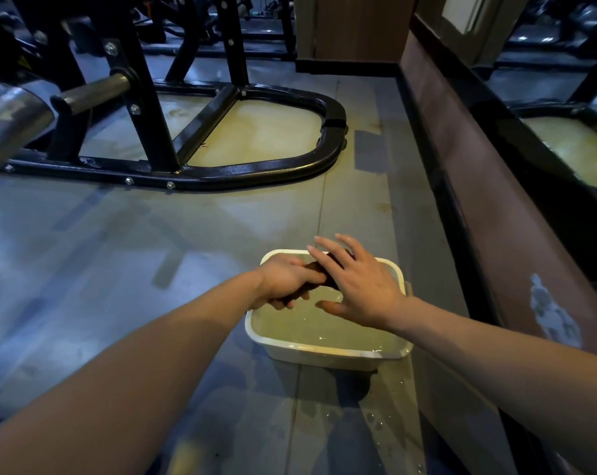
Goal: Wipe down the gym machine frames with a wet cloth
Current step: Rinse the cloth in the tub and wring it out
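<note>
Cloth (319, 269): dark, wadded, held above the far end of the tub, mostly hidden between the two hands; only a small dark patch shows.
Left hand (283, 281): fingers curled round the cloth, gripping it over the water; bare forearm reaching in from the lower left.
Right hand (353, 281): fingers straight and spread, laid flat across the top of the cloth, thumb pointing down toward the water; skin looks wet.
Tub (327, 353): white plastic, rectangular with rounded corners, standing on the floor just beside the wall base; filled nearly to the rim with cloudy greenish water.
Machine frame (255, 173): black tubular steel base with a rounded end, bolted joints and upright posts, lying on the floor well beyond the tub, to the upper left.
Chrome bar (94, 92): short metal peg jutting from one upright; a larger shiny tube crosses the left edge nearer the camera.
Floor (118, 252): grey panels with seams; water droplets scattered near the tub's right corner.
Wall (496, 200): brown lower panel with black trim along the right side, a scuffed pale patch on it; mirror above reflecting the frame.
</note>
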Action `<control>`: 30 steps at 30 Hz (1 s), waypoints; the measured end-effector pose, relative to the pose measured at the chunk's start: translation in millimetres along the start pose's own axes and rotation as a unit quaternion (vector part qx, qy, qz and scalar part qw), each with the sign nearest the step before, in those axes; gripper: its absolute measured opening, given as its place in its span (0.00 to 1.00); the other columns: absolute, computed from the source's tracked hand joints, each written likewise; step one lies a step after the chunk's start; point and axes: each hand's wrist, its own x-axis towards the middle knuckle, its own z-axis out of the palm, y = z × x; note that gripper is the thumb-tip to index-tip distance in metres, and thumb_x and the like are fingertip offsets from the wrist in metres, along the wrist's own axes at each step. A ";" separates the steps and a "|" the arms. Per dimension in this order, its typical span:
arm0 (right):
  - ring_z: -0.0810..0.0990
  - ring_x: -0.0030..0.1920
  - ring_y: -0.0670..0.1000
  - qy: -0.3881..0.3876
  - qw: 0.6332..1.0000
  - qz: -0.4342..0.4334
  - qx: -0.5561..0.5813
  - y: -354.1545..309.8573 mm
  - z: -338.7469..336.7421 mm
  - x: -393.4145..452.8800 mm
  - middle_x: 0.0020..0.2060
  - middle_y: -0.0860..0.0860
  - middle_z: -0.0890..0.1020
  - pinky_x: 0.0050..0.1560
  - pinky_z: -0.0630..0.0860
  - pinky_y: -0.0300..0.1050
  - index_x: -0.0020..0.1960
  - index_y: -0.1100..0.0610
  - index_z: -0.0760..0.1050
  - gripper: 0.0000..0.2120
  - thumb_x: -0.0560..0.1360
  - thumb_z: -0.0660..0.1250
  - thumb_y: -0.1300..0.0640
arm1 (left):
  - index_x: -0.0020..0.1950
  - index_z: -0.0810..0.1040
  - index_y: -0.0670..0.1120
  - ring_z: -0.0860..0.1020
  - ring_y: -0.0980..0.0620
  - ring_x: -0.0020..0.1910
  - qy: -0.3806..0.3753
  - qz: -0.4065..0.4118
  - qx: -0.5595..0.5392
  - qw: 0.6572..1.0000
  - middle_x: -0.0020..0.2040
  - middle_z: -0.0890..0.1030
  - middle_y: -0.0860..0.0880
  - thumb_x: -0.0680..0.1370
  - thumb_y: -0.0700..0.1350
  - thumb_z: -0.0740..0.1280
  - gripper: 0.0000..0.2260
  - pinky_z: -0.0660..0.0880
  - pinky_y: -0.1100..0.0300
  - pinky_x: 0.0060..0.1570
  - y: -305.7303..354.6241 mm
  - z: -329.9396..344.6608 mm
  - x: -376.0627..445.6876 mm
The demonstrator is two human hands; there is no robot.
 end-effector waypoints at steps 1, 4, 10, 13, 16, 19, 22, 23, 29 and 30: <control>0.60 0.80 0.58 0.008 1.000 0.000 0.014 -0.3 1.5 -0.2 0.81 0.50 0.62 0.74 0.68 0.55 0.83 0.50 0.57 0.43 0.76 0.73 0.40 | 0.62 0.78 0.44 0.71 0.53 0.27 -0.051 -0.026 -0.055 0.997 0.43 0.79 0.44 0.81 0.53 0.69 0.16 0.64 0.62 0.24 2.7 -2.2 -5.2; 0.78 0.65 0.53 0.040 0.989 0.000 0.143 3.8 -1.9 3.1 0.65 0.52 0.80 0.63 0.79 0.51 0.73 0.54 0.70 0.25 0.79 0.73 0.54 | 0.69 0.72 0.40 0.70 0.55 0.27 -0.176 -0.083 -0.177 0.965 0.43 0.78 0.44 0.80 0.54 0.69 0.24 0.65 0.67 0.21 4.6 -8.8 -12.5; 0.80 0.44 0.49 -0.088 0.990 0.051 0.098 8.1 -12.2 11.0 0.46 0.47 0.82 0.41 0.77 0.44 0.53 0.48 0.72 0.07 0.80 0.70 0.50 | 0.60 0.77 0.44 0.74 0.53 0.30 -0.112 -0.027 0.062 0.991 0.43 0.77 0.45 0.79 0.49 0.73 0.14 0.71 0.62 0.28 8.9 5.3 -4.5; 0.81 0.40 0.50 -0.141 0.972 0.138 0.126 4.6 -11.5 14.3 0.39 0.48 0.82 0.38 0.81 0.49 0.46 0.49 0.77 0.06 0.78 0.71 0.48 | 0.57 0.77 0.50 0.78 0.51 0.41 0.009 0.070 0.340 0.938 0.47 0.79 0.48 0.76 0.47 0.73 0.11 0.75 0.57 0.39 8.3 21.3 2.6; 0.83 0.38 0.53 -0.166 0.938 0.198 0.230 -2.7 -8.2 18.0 0.37 0.50 0.84 0.39 0.83 0.51 0.43 0.52 0.82 0.06 0.76 0.72 0.51 | 0.63 0.73 0.51 0.78 0.47 0.51 0.090 0.164 0.510 0.840 0.55 0.80 0.49 0.79 0.49 0.69 0.14 0.76 0.53 0.50 5.2 16.4 2.0; 0.79 0.36 0.53 -0.238 0.889 0.214 0.328 -13.3 -11.4 23.2 0.36 0.52 0.82 0.35 0.76 0.48 0.45 0.57 0.82 0.06 0.74 0.75 0.55 | 0.66 0.69 0.49 0.80 0.46 0.52 0.098 0.257 0.619 0.736 0.57 0.79 0.48 0.83 0.51 0.63 0.14 0.72 0.54 0.45 -7.8 0.3 -1.4; 0.75 0.33 0.49 -0.315 0.823 0.226 0.415 -13.4 -16.3 21.1 0.36 0.53 0.78 0.33 0.73 0.44 0.50 0.59 0.81 0.08 0.76 0.75 0.55 | 0.66 0.67 0.49 0.80 0.46 0.49 0.099 0.288 0.639 0.706 0.56 0.79 0.48 0.84 0.53 0.61 0.14 0.69 0.55 0.41 -16.9 -2.5 -1.3; 0.74 0.33 0.48 -0.316 0.815 0.228 0.429 -10.5 -16.7 19.2 0.37 0.53 0.78 0.33 0.73 0.43 0.51 0.59 0.81 0.09 0.76 0.76 0.56 | 0.67 0.66 0.49 0.80 0.46 0.48 0.105 0.296 0.634 0.707 0.56 0.79 0.48 0.84 0.54 0.61 0.15 0.71 0.55 0.41 -16.8 -1.0 0.6; 0.73 0.34 0.49 -0.267 0.828 0.251 0.425 5.2 -16.5 17.0 0.38 0.54 0.77 0.30 0.70 0.41 0.54 0.62 0.81 0.12 0.76 0.76 0.56 | 0.73 0.58 0.54 0.79 0.47 0.46 0.122 0.376 0.584 0.709 0.55 0.76 0.48 0.84 0.54 0.61 0.20 0.80 0.50 0.46 -27.1 3.0 15.4; 0.74 0.35 0.49 -0.267 0.825 0.252 0.430 6.3 -16.9 17.3 0.39 0.54 0.77 0.31 0.72 0.41 0.54 0.61 0.81 0.12 0.76 0.76 0.56 | 0.73 0.59 0.54 0.79 0.48 0.47 0.130 0.384 0.578 0.708 0.56 0.76 0.48 0.84 0.55 0.62 0.20 0.80 0.51 0.46 -28.4 4.0 16.3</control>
